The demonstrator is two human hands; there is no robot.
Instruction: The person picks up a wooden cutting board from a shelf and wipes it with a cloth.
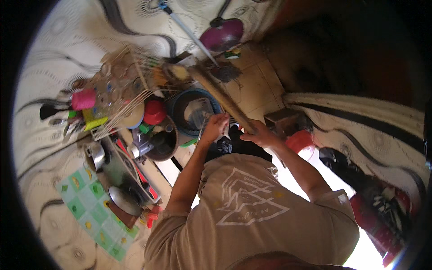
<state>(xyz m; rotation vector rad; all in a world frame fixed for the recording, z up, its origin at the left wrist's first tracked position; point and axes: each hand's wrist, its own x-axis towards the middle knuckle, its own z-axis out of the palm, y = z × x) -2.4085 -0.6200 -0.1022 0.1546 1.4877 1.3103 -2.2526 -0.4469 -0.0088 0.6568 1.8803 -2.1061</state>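
Observation:
My right hand (262, 134) is closed around the near end of a long brown wooden stick (220, 95), which slants away to the upper left in front of me. My left hand (218, 126) is raised beside it with the fingers drawn together. Something small and pale shows at those fingers, too blurred to name. Just beyond my left hand stands a blue basin (173, 96) with a clear plastic container (201, 114) in it.
At the left, a wire dish rack (128, 114) holds glasses and cups, with a red bowl (155, 112) beside it. A metal pot (96, 155) sits near a stove (127, 168). A grey mop (225, 72) and a purple pan (221, 35) are ahead. A dark box (283, 122) stands right.

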